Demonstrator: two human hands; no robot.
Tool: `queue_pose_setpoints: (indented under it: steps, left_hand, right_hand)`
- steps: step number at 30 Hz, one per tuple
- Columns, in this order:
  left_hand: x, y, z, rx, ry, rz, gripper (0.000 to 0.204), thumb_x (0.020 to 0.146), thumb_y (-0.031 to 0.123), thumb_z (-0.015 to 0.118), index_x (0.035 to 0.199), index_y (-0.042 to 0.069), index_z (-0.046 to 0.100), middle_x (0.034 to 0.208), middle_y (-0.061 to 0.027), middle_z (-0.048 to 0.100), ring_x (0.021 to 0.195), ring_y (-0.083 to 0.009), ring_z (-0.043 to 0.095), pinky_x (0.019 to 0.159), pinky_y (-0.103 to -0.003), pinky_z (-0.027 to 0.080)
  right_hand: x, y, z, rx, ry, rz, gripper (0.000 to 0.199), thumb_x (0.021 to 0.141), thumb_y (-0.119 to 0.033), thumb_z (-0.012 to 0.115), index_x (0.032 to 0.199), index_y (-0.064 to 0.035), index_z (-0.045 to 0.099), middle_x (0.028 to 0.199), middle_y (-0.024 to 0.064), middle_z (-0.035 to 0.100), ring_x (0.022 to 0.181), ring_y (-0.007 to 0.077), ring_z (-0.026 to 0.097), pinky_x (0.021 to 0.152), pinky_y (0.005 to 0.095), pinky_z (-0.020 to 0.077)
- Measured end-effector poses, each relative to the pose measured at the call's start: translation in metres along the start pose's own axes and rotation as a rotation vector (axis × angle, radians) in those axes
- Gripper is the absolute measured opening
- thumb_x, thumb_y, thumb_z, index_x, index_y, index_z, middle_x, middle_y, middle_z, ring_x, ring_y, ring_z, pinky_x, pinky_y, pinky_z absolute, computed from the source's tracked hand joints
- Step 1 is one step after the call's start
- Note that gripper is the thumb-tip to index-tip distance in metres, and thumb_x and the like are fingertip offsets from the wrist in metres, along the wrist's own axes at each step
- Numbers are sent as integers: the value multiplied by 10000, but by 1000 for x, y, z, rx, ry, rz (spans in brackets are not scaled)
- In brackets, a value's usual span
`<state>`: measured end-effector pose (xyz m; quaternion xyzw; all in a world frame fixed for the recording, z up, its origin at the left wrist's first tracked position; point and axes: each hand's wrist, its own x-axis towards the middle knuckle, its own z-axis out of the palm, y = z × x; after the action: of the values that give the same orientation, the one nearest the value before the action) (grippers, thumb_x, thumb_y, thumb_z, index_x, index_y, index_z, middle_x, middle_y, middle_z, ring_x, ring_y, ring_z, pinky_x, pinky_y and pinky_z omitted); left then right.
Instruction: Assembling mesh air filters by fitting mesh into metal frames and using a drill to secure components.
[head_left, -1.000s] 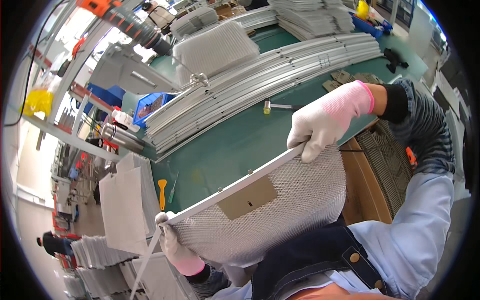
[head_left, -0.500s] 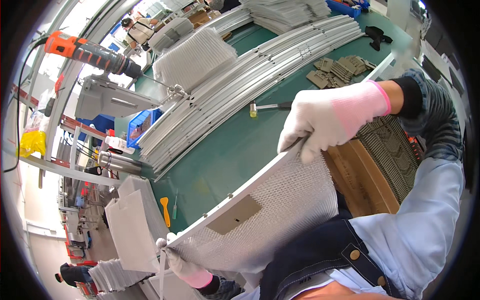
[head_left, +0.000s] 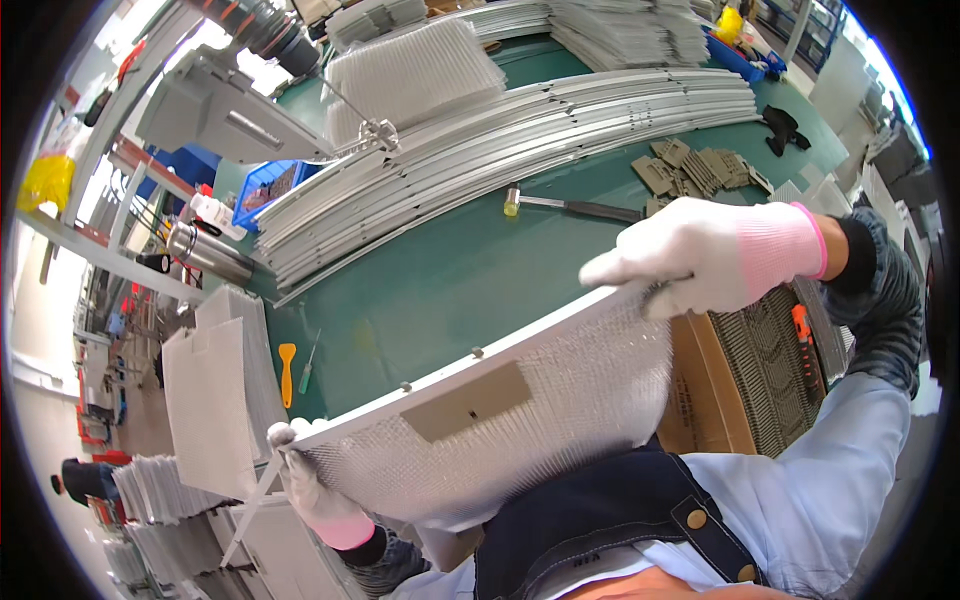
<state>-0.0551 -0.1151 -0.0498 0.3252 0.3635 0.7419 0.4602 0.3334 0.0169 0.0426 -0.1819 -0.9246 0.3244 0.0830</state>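
Between my gloved hands hangs a white-edged panel, its face a shiny, finely textured mesh or bubble sheet. A flat beige plate with a small dark slot sits against its upper edge, and two small studs stand on that edge. My right hand, in a white glove with a pink cuff, grips the panel's right end, thumb below and fingers over the edge. At the left end my left hand is closed around the corner; part of its fingers is hidden behind the panel. The panel leans over the table's near edge, tilted down to the left.
On the green table lie a hammer, a stack of long white strips, beige plates, an orange scraper and a screwdriver. A power drill hangs upper left. A cardboard box stands right.
The panel has swung to a flatter slant, its right end lower and its left end higher and further left. Both hands keep their hold, and the whole view has shifted.
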Motion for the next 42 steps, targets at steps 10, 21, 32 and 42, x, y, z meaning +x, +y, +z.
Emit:
queue_pose_setpoints:
  steps: [10, 21, 32, 42]
  left_hand:
    - [1, -10, -19, 63, 59, -51, 244, 969, 207, 537, 1160, 63, 486, 1037, -36, 531, 1006, -146, 533, 923, -306, 430]
    - [1, -3, -15, 1109, 177, -202, 360, 820, 174, 721, 1141, 42, 625, 963, -26, 640, 826, -149, 630, 774, -281, 513]
    - [65, 70, 41, 1199, -629, -152, 253, 823, 215, 703, 917, -19, 671, 690, 5, 594, 625, -67, 530, 579, -242, 439]
    - [-83, -61, -55, 406, -37, -619, 218, 864, 37, 653, 1075, -18, 652, 955, -6, 670, 841, -65, 596, 771, -238, 501]
  right_hand:
    - [9, 6, -5, 212, -244, 327, 454, 769, -53, 687, 1203, 4, 570, 929, 144, 654, 827, 301, 638, 735, 350, 506]
    - [119, -4, 49, 89, -32, 207, 449, 823, -106, 647, 1253, 5, 582, 894, 143, 707, 743, 107, 649, 750, 261, 524]
    - [84, 0, 44, 154, 167, 235, 481, 803, 10, 610, 1282, 1, 570, 1077, 42, 676, 933, 52, 571, 887, 226, 463]
    - [107, 51, 61, 249, 219, 243, 409, 848, -34, 633, 1251, 10, 582, 1040, 105, 704, 868, 78, 614, 830, 232, 497]
